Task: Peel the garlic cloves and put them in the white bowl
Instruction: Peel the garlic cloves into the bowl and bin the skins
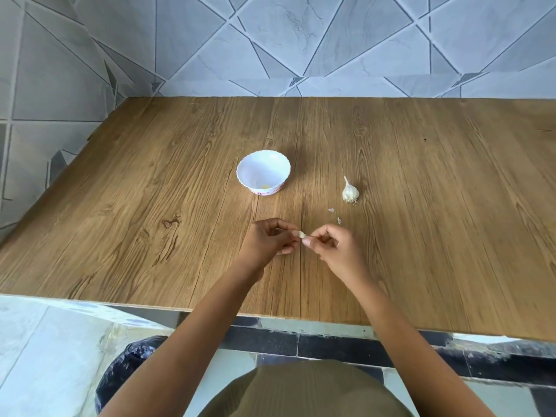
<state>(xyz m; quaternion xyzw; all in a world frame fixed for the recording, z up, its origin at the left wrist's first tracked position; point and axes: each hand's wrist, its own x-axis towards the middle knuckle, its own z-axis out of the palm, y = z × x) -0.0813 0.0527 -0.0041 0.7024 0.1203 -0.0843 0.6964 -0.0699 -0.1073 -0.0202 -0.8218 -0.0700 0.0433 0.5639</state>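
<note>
The left hand (pixel 267 240) pinched a small garlic clove (pixel 301 234) between thumb and fingertips, low over the worktop (pixel 150 206). The right hand (pixel 334 246) pinched at its free end (probably at the skin, it was too small to tell). Only fingertips held the clove, so a hard pull could make it slip out and roll off the near edge. The white bowl (pixel 240 173) stood apart behind the hands, and the clove might also drop on the way there.

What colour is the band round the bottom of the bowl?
Pink, with a small pattern, on the white bowl; seen in the head view.
</note>
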